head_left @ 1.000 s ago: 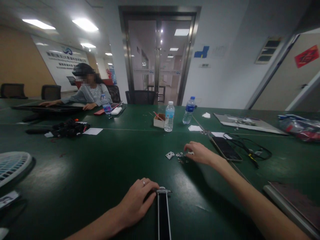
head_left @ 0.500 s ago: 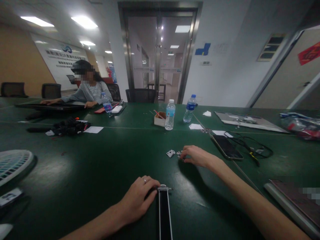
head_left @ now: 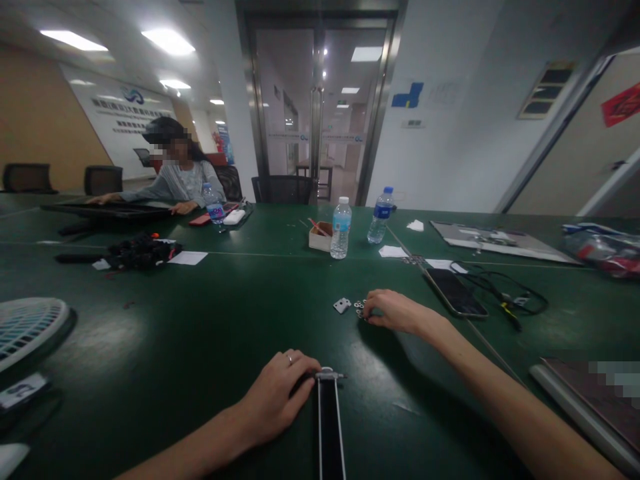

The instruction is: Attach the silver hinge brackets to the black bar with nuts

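Observation:
In front of me lies a long, narrow black strip with silver edges [head_left: 331, 427]; a metal rod with a pointed right end crosses its far end. My left hand [head_left: 280, 395], wearing a ring, is closed at the rod's left end, fingertips and thumb against it. Farther out to the right, my right hand [head_left: 395, 311] reaches down with its fingertips pinched together at a small cluster of metal rings, like nuts or washers [head_left: 359, 306]. Whatever is between those fingertips is hidden. Just left of the rings rests a small silver metal plate with holes [head_left: 342, 305].
A water bottle [head_left: 341, 230], a second bottle [head_left: 381, 217] and a small open box [head_left: 320, 238] stand beyond. On the right are a phone [head_left: 456, 292], black cables [head_left: 510, 300] and a laptop-like slab [head_left: 585, 407]. A person [head_left: 175, 167] sits at the far left.
Both hands keep nearly the same places. The view has shifted very slightly; my right fingertips stay at the small metal rings.

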